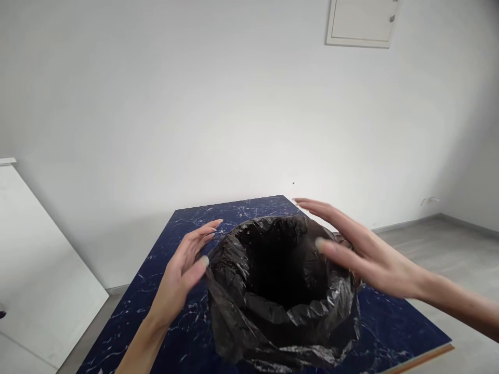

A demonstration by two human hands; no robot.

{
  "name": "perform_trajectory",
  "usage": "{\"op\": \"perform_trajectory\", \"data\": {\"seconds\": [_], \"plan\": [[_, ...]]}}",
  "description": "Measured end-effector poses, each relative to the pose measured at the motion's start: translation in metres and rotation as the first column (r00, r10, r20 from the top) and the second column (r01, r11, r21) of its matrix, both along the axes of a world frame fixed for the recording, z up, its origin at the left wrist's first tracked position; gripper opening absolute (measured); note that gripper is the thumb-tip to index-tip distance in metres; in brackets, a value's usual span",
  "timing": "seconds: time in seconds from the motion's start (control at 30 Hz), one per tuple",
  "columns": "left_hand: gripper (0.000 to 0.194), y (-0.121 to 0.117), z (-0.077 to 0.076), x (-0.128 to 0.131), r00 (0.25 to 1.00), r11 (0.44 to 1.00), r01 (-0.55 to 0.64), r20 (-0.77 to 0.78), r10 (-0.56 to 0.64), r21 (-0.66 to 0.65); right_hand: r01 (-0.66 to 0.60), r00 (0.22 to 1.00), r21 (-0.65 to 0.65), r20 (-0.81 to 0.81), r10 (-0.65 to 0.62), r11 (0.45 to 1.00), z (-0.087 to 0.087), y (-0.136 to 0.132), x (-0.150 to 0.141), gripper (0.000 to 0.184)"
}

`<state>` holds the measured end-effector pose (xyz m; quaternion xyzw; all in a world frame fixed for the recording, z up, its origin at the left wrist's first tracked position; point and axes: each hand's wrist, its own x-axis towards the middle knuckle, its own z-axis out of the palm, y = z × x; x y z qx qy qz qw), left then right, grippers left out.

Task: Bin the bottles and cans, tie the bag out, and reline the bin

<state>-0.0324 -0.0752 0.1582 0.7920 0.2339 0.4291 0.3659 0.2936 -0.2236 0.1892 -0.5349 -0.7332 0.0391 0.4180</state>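
A black plastic bin bag (234,317) stands upright on a dark blue, marble-patterned table (156,265). Its mouth is spread wide in a ring, with the edge folded outward; it looks fitted over a round container that I cannot see. At the bag's left side is my left hand (185,265), fingers apart, thumb tip at or very near the plastic. Over the right rim reaches my right hand (358,249), fingers stretched and thumb apart above the opening. It seems to grip nothing. Inside the bag it is too dark to make anything out.
A pale wall (234,114) rises behind the table, with a white hatch (362,21) high on the right. At the left stands a white panel or cabinet (39,259). Grey floor (440,249) shows to the right, past the table's edge.
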Motion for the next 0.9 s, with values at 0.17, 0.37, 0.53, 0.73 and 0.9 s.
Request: {"op": "perform_trajectory", "data": {"seconds": [0.17,0.37,0.53,0.73,0.9], "plan": [[0.093,-0.017,-0.002,-0.004,0.960,0.988,0.152,-0.244,-0.141,0.030,-0.242,0.873,0.095,0.455,0.174,0.966,0.002,-0.025,-0.018,0.092],[0.126,-0.005,-0.023,-0.010,0.887,0.975,0.189,-0.405,-0.221,-0.118,-0.224,0.863,0.123,0.485,0.138,0.967,-0.015,-0.018,-0.030,0.056],[0.134,0.018,-0.054,-0.012,0.890,0.966,0.140,-0.399,-0.220,-0.219,-0.148,0.895,0.049,0.431,0.113,0.988,-0.017,0.004,-0.030,0.035],[0.109,0.067,-0.122,-0.017,0.818,0.947,-0.295,-0.545,0.184,-0.124,0.061,0.868,0.036,0.492,-0.071,0.997,-0.020,0.064,-0.014,0.037],[0.062,0.070,-0.153,-0.020,0.801,0.935,-0.351,-0.498,0.331,0.056,0.304,0.814,0.001,0.520,-0.261,0.953,-0.026,0.123,0.010,0.038]]}}
